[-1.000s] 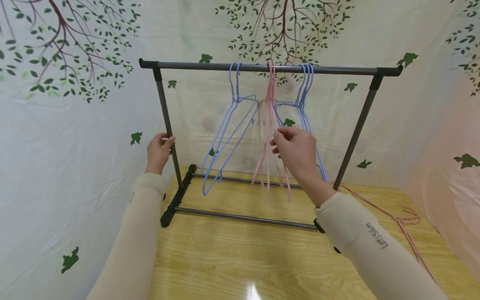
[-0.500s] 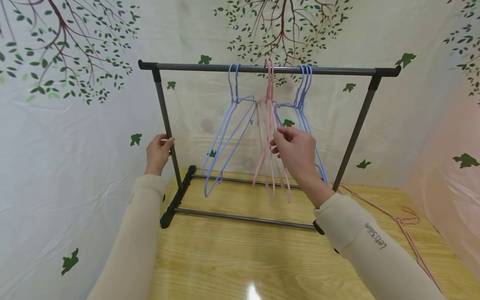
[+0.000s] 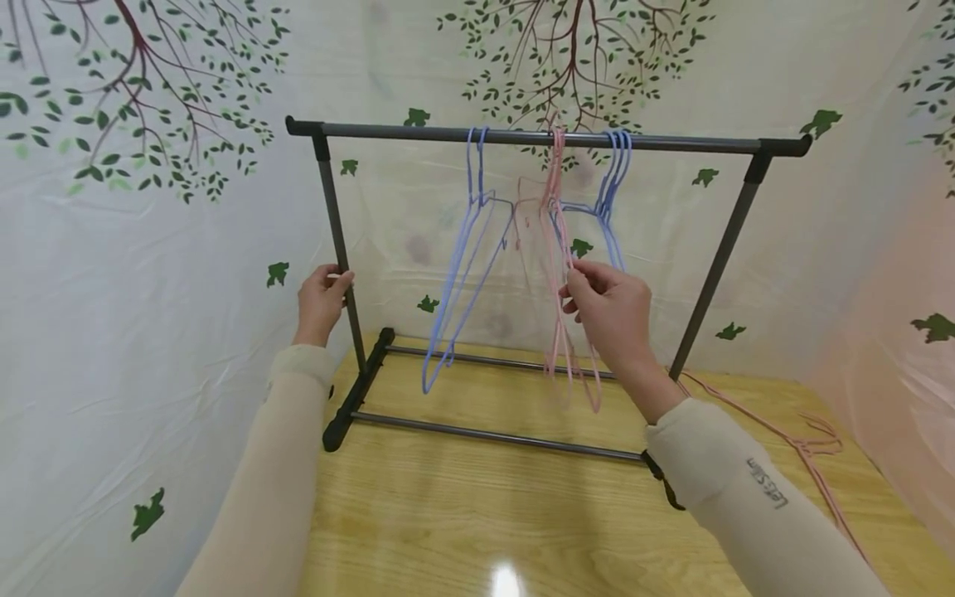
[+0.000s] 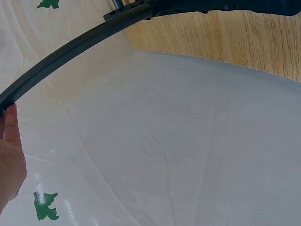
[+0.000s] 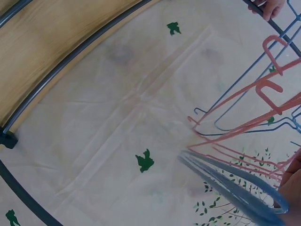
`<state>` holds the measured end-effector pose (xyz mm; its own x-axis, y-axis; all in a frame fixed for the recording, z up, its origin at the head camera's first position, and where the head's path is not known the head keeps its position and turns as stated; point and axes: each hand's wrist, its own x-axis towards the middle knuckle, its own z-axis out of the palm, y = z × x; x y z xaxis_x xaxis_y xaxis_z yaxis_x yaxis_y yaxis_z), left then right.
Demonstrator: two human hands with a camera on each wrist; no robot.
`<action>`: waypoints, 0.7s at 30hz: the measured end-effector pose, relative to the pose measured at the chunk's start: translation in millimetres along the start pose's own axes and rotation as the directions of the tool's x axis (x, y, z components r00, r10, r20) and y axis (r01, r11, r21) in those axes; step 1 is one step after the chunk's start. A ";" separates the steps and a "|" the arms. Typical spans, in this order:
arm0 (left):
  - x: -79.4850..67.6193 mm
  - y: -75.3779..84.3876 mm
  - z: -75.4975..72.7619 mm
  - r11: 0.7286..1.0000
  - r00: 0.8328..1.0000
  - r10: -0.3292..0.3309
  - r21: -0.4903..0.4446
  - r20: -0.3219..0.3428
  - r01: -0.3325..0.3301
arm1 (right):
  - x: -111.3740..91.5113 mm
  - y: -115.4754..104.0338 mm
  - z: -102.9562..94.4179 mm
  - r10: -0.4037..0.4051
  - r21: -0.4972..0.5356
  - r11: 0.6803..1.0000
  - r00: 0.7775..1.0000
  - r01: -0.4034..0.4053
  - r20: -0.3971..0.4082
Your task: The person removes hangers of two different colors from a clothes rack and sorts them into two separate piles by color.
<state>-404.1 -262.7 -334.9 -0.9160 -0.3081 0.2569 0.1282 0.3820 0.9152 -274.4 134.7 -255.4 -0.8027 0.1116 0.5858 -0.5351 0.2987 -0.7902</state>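
My left hand (image 3: 322, 303) grips the left upright (image 3: 339, 236) of a dark metal clothes rack; in the left wrist view the fingertips (image 4: 11, 113) touch that post. Pink clothes hangers (image 3: 554, 178) dangle from the middle of the top bar (image 3: 410, 133). With thumb and fingertips, my right hand (image 3: 613, 313) pinches the side of one pink hanger. Two blue hangers (image 3: 453, 257) hang left of the pink ones. Several blue hangers (image 3: 608, 195) hang to the right, partly hidden behind my right hand and wrist. Pink and blue hangers (image 5: 235, 188) also show in the right wrist view.
Pink hangers (image 3: 802, 444) lie on the wooden table (image 3: 448, 514) to the right of the rack. A low crossbar (image 3: 492, 435) joins the rack's feet at the front. Pale sheeting with printed trees and leaves (image 3: 209, 249) surrounds the table.
My right hand has moved a little to the right, drawing the pink hangers with it; their lower ends have swung right. My left hand keeps its place on the upright. The view has shifted slightly.
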 end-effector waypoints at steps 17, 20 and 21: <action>-1.3 2.0 -0.1 1.000 1.000 -0.010 0.010 -0.002 0.010 | -21.1 14.2 -14.4 -0.088 -0.072 0.994 0.995 0.085 -0.040; -1.4 1.4 -0.6 1.000 1.000 -0.007 0.015 0.001 0.007 | -28.1 19.3 -15.6 -0.120 -0.085 0.990 0.992 0.116 -0.046; -1.4 1.1 -0.7 1.000 1.000 -0.006 0.018 0.002 0.006 | -30.3 21.1 -15.9 -0.133 -0.094 0.987 0.990 0.127 -0.052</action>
<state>-402.5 -262.5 -334.0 -0.9177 -0.3082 0.2507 0.1161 0.3955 0.9111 -257.1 152.7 -287.0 -0.7098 0.1205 0.6940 -0.6056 0.3987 -0.6886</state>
